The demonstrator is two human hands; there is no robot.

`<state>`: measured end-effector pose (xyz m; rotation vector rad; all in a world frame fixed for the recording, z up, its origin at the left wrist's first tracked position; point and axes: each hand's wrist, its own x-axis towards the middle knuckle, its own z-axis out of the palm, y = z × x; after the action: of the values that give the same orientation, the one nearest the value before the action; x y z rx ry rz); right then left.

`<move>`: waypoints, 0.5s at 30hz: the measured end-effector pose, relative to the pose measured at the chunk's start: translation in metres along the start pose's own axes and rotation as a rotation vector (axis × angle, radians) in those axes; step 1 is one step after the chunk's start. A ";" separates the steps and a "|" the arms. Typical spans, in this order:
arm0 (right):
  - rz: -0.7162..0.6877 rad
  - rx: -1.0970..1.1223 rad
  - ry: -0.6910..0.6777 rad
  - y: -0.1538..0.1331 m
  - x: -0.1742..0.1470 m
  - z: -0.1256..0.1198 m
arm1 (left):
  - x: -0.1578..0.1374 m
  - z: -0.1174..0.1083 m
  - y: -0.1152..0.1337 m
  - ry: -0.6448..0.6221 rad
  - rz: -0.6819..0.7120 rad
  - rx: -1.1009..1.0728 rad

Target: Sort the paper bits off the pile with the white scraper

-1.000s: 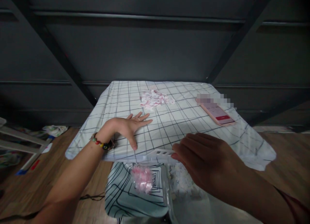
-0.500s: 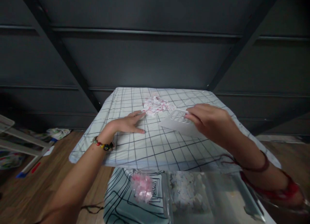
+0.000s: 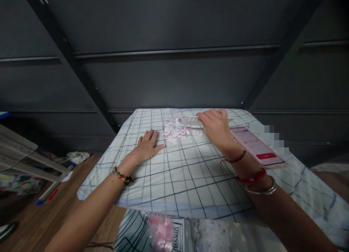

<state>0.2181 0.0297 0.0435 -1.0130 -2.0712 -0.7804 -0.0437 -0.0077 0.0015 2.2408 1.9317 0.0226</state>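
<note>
A pile of small white and pink paper-like scraps [image 3: 174,131] lies on the grid-patterned cloth [image 3: 180,179] covering the table. My left hand [image 3: 147,146] rests palm down on that cloth, left of the pile, fingers spread and holding nothing. Across the table, my right hand [image 3: 215,125] grips a thin white sheet with slots in it [image 3: 191,122]. The sheet is tilted over the right, far part of the pile; whether it touches the scraps I cannot tell.
A phone in a pink case [image 3: 257,146] lies right of my right forearm. Below the near table edge are a pink plastic bag [image 3: 161,232] on patterned fabric and a clear container [image 3: 215,235] with pale scraps. A dark panelled wall [image 3: 169,77] stands behind the table.
My right hand has carried the white slotted sheet away from me and left, over the scraps. My left hand has shifted slightly. The phone has come into view as the camera tilted up.
</note>
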 end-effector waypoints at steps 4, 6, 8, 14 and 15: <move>0.005 0.006 0.034 0.008 -0.010 0.006 | 0.004 0.004 0.004 0.022 0.027 -0.023; 0.008 0.056 0.040 0.008 -0.013 0.009 | 0.006 0.005 0.005 0.019 0.035 -0.032; -0.013 0.115 0.016 0.006 -0.013 0.011 | 0.008 0.005 0.006 0.024 0.034 -0.037; -0.123 0.225 -0.101 0.005 -0.012 0.008 | 0.010 0.009 0.004 0.074 0.064 -0.011; -0.120 0.237 -0.097 0.007 -0.012 0.006 | 0.010 0.010 0.003 0.083 0.077 0.000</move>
<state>0.2275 0.0323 0.0320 -0.8159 -2.2623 -0.5367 -0.0374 0.0007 -0.0090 2.3479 1.8843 0.1275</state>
